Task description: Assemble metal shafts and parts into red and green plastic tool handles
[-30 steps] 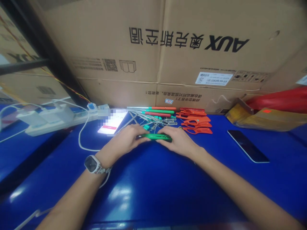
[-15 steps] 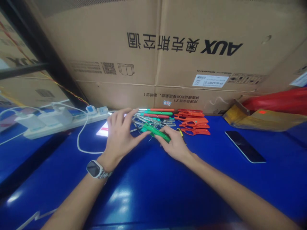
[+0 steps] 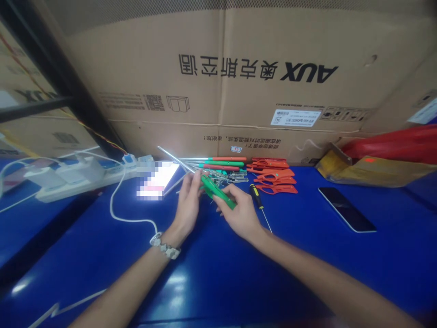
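A green long-reach lighter [image 3: 223, 197] with a thin metal tube is held at a slant between both hands. My right hand [image 3: 241, 212] is closed round the rear of its green handle. My left hand [image 3: 188, 198] pinches the front, where the tube meets the handle, and the tube points up and left beyond the fingers. Behind the hands lie several lighters with orange, green and red handles [image 3: 227, 159], tubes to the left. A heap of small clear and metal parts [image 3: 235, 175] lies beside them, partly hidden by the hands.
Orange lighter shells [image 3: 278, 175] are stacked right of the parts. A yellow-and-black screwdriver [image 3: 256, 197] lies by my right hand. Further right are a phone [image 3: 347, 209] and a tan box [image 3: 392, 172]. A power strip [image 3: 82, 184] and white cable stand left; a cardboard wall [image 3: 218, 105] closes the back.
My left hand has turned and moved right, its spread fingers now closed on the lighter's front. The metal tube now shows beyond it, and the screwdriver is more visible.
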`<state>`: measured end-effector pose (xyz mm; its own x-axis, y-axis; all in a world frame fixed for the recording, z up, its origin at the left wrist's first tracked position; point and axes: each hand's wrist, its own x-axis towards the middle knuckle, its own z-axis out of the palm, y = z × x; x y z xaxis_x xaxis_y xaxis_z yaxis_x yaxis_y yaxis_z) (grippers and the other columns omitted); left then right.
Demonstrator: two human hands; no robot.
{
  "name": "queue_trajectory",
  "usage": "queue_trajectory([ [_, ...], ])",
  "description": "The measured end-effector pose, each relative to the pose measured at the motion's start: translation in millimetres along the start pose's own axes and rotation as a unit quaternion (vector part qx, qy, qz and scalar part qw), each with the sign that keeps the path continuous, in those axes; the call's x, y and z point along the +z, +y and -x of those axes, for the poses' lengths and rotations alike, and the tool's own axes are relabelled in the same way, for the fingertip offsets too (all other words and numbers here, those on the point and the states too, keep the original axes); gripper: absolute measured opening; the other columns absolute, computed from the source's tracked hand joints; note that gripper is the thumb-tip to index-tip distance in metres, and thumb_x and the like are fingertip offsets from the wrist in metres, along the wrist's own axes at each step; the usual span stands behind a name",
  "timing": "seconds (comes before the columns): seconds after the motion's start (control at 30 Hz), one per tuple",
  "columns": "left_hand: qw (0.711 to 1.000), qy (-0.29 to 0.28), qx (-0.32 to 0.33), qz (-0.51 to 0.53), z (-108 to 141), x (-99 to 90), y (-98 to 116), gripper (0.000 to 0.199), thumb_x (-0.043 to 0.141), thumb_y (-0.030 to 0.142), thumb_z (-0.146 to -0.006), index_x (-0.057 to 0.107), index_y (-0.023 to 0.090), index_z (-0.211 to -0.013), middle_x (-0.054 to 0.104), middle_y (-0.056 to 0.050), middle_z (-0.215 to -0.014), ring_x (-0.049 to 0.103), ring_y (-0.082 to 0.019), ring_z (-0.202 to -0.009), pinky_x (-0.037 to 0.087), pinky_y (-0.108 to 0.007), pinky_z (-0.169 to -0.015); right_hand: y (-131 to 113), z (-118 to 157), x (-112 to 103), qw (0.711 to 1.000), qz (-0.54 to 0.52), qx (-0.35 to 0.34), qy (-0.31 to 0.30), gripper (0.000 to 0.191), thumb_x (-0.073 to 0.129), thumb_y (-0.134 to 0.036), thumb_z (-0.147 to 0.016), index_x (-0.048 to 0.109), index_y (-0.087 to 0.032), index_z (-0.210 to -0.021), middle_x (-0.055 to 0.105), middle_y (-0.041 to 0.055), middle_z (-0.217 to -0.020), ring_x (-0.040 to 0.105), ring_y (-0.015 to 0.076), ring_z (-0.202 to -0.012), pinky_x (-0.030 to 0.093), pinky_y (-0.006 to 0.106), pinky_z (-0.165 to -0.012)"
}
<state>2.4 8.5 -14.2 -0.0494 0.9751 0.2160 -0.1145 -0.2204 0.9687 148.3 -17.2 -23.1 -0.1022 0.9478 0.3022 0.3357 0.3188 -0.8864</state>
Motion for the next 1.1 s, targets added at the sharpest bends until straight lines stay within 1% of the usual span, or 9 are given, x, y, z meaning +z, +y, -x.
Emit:
queue_trajectory([
  [0.07,0.992,-0.044,-0.057,0.103,1,4.3,1,0.046,0.048,0.059,-0.095,0.059,0.017,-0.107,0.069,-0.01,-0.106,0.067,-0.023,-0.1,0.055,-0.034,-0.082,-2,1,3,1.0,0.003,-0.017,0.009,0.017,0.06,-0.038,-0.091,0.058,-0.022,-0.087,0.066,0.0011,-0.078,0.065,0.0183,-0.072,0.054,0.03,-0.068],
  [0.13,0.979,-0.059,-0.084,0.176,3,8.0,4,0.048,0.058,0.06,-0.089,0.064,0.014,-0.101,0.071,-0.01,-0.099,0.068,-0.024,-0.096,0.055,-0.035,-0.083,-3,1,4,0.999,0.007,-0.046,0.021,0.013,0.059,-0.034,-0.091,0.06,-0.021,-0.089,0.069,0.0029,-0.086,0.067,0.0192,-0.081,0.053,0.031,-0.076],
  [0.2,0.969,-0.058,-0.093,0.224,5,10.6,7,0.044,0.067,0.056,-0.085,0.066,0.014,-0.096,0.072,-0.009,-0.093,0.069,-0.024,-0.094,0.055,-0.035,-0.084,-5,2,6,0.997,0.011,-0.077,0.029,0.009,0.058,-0.028,-0.091,0.061,-0.02,-0.093,0.069,0.0047,-0.096,0.067,0.0196,-0.09,0.051,0.03,-0.083],
  [0.3,0.96,-0.058,-0.088,0.26,6,12.3,8,0.038,0.074,0.05,-0.081,0.066,0.014,-0.092,0.071,-0.006,-0.086,0.069,-0.023,-0.093,0.056,-0.034,-0.083,-5,2,7,0.995,0.02,-0.098,0.03,0.009,0.057,-0.024,-0.09,0.062,-0.018,-0.096,0.068,0.0053,-0.098,0.066,0.0192,-0.092,0.049,0.029,-0.084],
  [0.5,0.964,-0.047,-0.066,0.252,5,9.9,10,0.035,0.077,0.046,-0.08,0.065,0.015,-0.09,0.068,-0.004,-0.081,0.068,-0.02,-0.09,0.056,-0.032,-0.08,-6,3,4,0.996,0.061,-0.063,0.025,0.015,0.058,-0.031,-0.091,0.066,-0.019,-0.096,0.071,0.0025,-0.085,0.064,0.0163,-0.072,0.047,0.025,-0.068],
  [0.67,0.965,-0.032,-0.053,0.254,5,8.2,14,0.033,0.077,0.043,-0.08,0.062,0.016,-0.093,0.066,-0.001,-0.082,0.068,-0.018,-0.084,0.056,-0.029,-0.077,-8,4,2,0.989,0.148,-0.031,-0.001,0.027,0.054,-0.041,-0.094,0.066,-0.019,-0.083,0.067,0.0005,-0.066,0.058,0.0143,-0.056,0.035,0.024,-0.052],
  [0.8,0.967,-0.029,-0.038,0.252,6,9.7,11,0.033,0.071,0.048,-0.085,0.06,0.017,-0.089,0.065,-0.001,-0.08,0.067,-0.016,-0.078,0.056,-0.029,-0.073,-7,4,4,0.983,0.181,-0.033,-0.025,0.029,0.052,-0.042,-0.095,0.068,-0.019,-0.095,0.073,0.0037,-0.073,0.063,0.0164,-0.058,0.039,0.024,-0.054],
  [0.93,0.97,-0.017,-0.032,0.239,6,11.1,5,0.035,0.065,0.052,-0.088,0.06,0.017,-0.086,0.064,-0.001,-0.08,0.065,-0.014,-0.072,0.056,-0.027,-0.07,-7,4,5,0.971,0.237,-0.012,-0.027,0.037,0.051,-0.05,-0.095,0.071,-0.021,-0.107,0.077,0.0078,-0.082,0.071,0.0221,-0.068,0.045,0.027,-0.061],
  [1.1,0.974,0.01,-0.031,0.226,6,11.2,2,0.038,0.059,0.055,-0.091,0.058,0.018,-0.085,0.061,0.0,-0.074,0.063,-0.013,-0.067,0.055,-0.026,-0.068,-12,4,2,0.963,0.265,-0.007,-0.038,0.042,0.049,-0.055,-0.095,0.069,-0.023,-0.113,0.078,0.0079,-0.088,0.074,0.0263,-0.079,0.048,0.031,-0.067],
])
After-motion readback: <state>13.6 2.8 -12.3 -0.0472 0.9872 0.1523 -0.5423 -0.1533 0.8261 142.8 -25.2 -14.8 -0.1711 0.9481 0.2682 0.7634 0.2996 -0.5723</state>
